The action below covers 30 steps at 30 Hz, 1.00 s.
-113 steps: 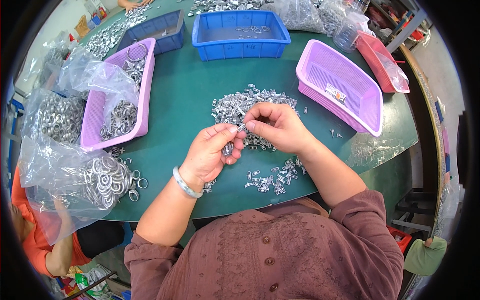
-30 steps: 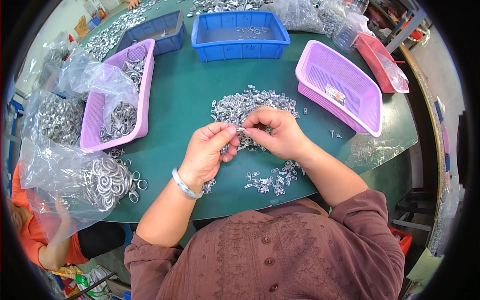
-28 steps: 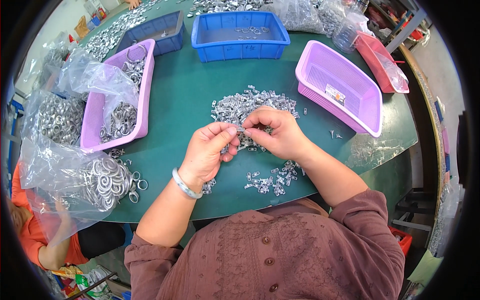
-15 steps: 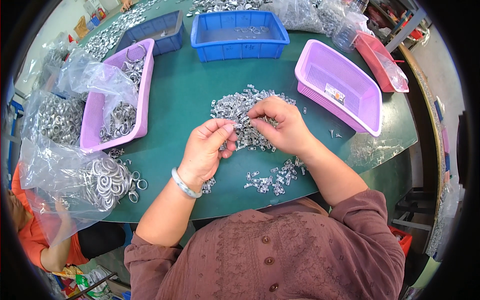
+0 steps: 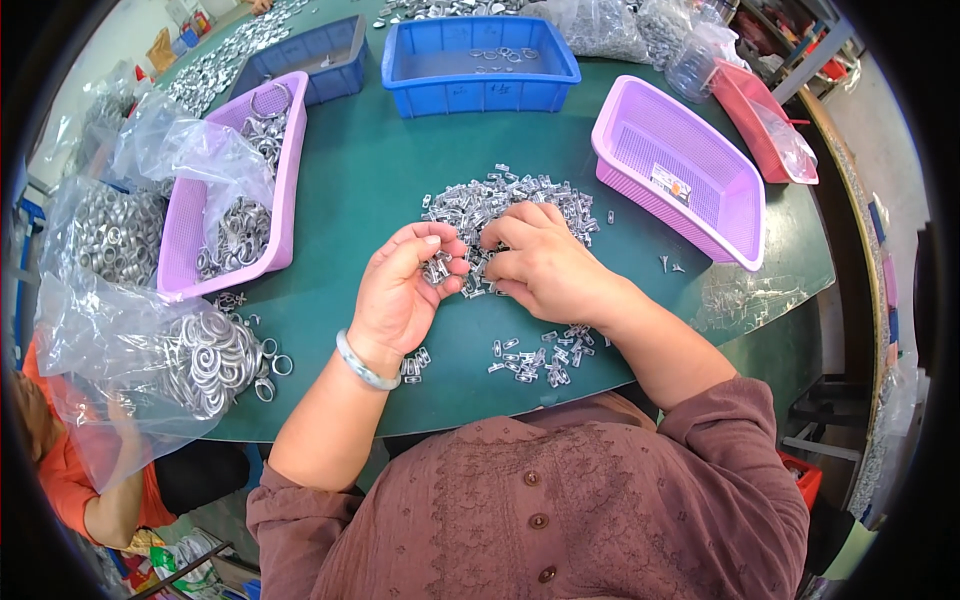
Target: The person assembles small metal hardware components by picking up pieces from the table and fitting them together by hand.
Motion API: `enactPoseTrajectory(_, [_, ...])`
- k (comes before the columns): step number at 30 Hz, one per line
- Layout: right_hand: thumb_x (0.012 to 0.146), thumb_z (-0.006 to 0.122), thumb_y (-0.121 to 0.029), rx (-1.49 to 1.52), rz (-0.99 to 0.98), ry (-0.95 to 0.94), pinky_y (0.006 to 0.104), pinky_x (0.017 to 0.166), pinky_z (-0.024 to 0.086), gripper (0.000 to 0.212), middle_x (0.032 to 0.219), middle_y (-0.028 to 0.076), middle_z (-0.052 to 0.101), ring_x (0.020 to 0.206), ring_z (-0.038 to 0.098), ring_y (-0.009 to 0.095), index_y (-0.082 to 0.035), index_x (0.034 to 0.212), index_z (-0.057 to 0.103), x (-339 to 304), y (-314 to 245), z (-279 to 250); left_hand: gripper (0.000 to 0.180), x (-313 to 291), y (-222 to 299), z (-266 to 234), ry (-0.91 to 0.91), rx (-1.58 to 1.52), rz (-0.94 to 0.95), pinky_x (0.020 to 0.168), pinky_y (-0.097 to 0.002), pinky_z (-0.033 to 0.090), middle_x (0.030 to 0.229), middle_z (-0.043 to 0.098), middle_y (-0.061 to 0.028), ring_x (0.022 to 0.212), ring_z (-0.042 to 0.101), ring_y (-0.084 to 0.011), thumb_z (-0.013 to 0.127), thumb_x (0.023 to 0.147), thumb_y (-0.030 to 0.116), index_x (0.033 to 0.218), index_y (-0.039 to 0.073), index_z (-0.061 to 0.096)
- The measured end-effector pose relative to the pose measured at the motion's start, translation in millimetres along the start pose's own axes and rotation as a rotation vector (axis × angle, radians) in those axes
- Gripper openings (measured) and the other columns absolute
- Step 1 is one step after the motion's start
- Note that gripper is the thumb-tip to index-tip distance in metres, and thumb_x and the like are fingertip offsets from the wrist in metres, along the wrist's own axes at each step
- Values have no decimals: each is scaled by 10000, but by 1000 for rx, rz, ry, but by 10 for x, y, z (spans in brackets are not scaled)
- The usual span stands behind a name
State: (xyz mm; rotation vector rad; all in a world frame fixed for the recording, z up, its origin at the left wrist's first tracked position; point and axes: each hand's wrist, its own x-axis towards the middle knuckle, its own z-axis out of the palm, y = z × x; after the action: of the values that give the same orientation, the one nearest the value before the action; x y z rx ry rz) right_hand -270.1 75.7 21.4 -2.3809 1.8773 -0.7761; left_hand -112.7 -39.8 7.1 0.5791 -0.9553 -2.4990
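Several small silver metal parts (image 5: pixel 437 268) lie in the curled fingers of my left hand (image 5: pixel 392 285), palm turned up and thumb over them. My right hand (image 5: pixel 552 268) is bent down onto a heap of the same small metal parts (image 5: pixel 520 190), its thumb and fingers curled among them. Whatever its fingertips hold is too small and hidden to make out. A smaller scatter of these parts (image 5: pixel 545 362) lies below my right hand, near the table edge. Beside my left wrist is another little group of parts (image 5: pixel 414 366).
Left, a purple basket (image 5: pixel 290 185) holds metal rings, beside plastic bags (image 5: pixel 80 310) of rings. A blue tray (image 5: pixel 480 102) and a grey-blue tray (image 5: pixel 335 82) stand at the back. Right are another purple basket (image 5: pixel 640 180) and a red basket (image 5: pixel 750 145). A person in orange (image 5: pixel 120 510) sits left.
My left hand has turned its palm up and opened a little, showing the metal parts inside. My right hand has moved away from it, down onto the heap.
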Motion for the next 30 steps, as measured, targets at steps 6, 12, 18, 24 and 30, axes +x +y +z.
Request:
enactPoseTrajectory(6, [649, 620, -24, 183, 55, 60, 365, 840, 338, 105, 915, 21, 550, 936, 473, 233, -86, 726, 586, -4, 45, -5, 140, -8, -15, 24, 65, 115, -35, 535, -219, 414, 763, 558, -37, 640, 527, -122, 508, 854, 131, 937, 27, 551])
enactPoseTrajectory(12, [671, 613, 5, 459, 107, 205, 340, 774, 395, 134, 830, 37, 573, 827, 512, 238, -72, 772, 569, 22, 68, -56, 148, -31, 6, 63, 69, 291, -153, 457, -207, 387, 682, 551, -21, 561, 510, -105, 518, 864, 169, 865, 35, 580])
enactPoseTrajectory(18, [683, 630, 20, 434, 89, 267, 309, 721, 431, 132, 809, 40, 586, 810, 538, 202, -52, 774, 566, 20, 49, -44, 162, -55, -2, 104, -18, 279, -222, 464, -195, 381, 672, 563, -15, 548, 518, -95, 560, 859, 209, 830, 53, 597])
enactPoseTrajectory(24, [674, 656, -36, 477, 138, 254, 333, 745, 435, 135, 819, 52, 590, 827, 542, 237, -56, 780, 575, 32, 23, -36, 136, -48, -29, 75, -9, 296, -172, 462, -182, 379, 680, 575, -11, 549, 520, -82, 592, 844, 192, 836, 56, 595])
enactPoseTrajectory(30, [675, 673, -78, 459, 139, 261, 333, 722, 437, 146, 795, 61, 593, 795, 546, 246, -50, 782, 577, 12, 59, -42, 105, -50, -45, 99, 18, 328, -96, 438, -168, 354, 667, 565, -6, 537, 507, -70, 582, 850, 163, 843, 57, 584])
